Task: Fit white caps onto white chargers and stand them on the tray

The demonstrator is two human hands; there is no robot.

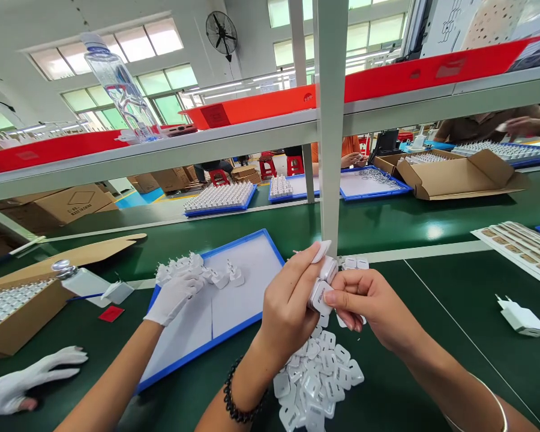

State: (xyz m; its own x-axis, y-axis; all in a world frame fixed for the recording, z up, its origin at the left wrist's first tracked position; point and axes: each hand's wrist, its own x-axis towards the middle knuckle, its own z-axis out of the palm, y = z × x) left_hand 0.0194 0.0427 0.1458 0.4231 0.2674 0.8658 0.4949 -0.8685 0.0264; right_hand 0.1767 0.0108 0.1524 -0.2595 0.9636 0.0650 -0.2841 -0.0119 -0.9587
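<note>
My left hand (288, 297), with a dark beaded bracelet at its wrist, is closed around a few small white plastic covers (327, 270) with rounded corners. Thumb and fingers of my right hand (364, 303) pinch a white cover with small dark print (320, 296), at the edge of that bunch. Below both hands lies a loose pile of similar white pieces (312, 384) on the green work surface. A few more white pieces (355, 263) lie just behind my right hand.
A co-worker's gloved hand (175, 297) touches white plug parts in a blue-rimmed tray (247, 324); another gloved hand (36, 378) rests at far left. A white plug adapter (522, 315) lies right. A shelf post (330, 120) stands ahead, with a cardboard box (22, 318) at left.
</note>
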